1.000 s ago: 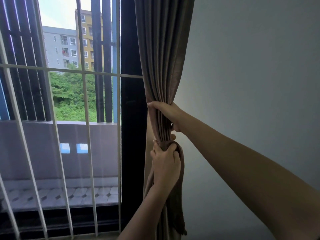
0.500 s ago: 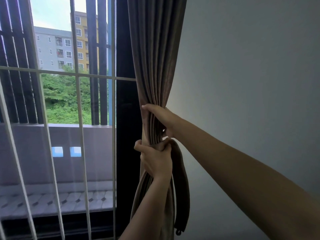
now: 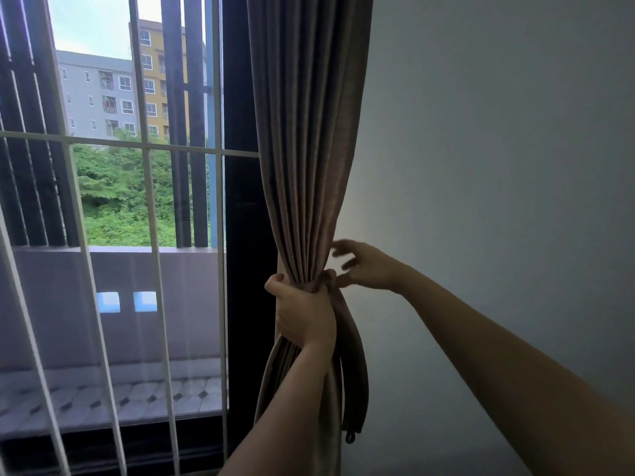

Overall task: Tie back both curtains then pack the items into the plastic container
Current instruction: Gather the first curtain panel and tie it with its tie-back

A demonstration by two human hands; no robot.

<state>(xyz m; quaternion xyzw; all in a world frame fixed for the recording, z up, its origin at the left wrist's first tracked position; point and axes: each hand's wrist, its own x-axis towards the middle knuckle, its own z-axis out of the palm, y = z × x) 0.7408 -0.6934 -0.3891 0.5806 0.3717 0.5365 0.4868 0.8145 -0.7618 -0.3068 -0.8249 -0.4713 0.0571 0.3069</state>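
A brown curtain [image 3: 305, 149] hangs gathered into a tight bundle at the window's right edge, next to the wall. My left hand [image 3: 304, 312] is clenched around the bundle at its narrowest point, also holding the matching tieback strap [image 3: 355, 365], which hangs down in a loop to the right with a small ring at its lower end. My right hand [image 3: 366, 266] hovers just right of the curtain with fingers spread, blurred, holding nothing; a fingertip is close to the strap's top. The plastic container is out of sight.
A window with white bars [image 3: 151, 235] and a dark frame [image 3: 240, 269] fills the left. A plain grey wall [image 3: 498, 166] fills the right. A balcony and buildings lie outside.
My right hand has let go of the curtain above my left hand and pulled away to the right, fingers spread. My left hand keeps its grip on the bundle and strap.
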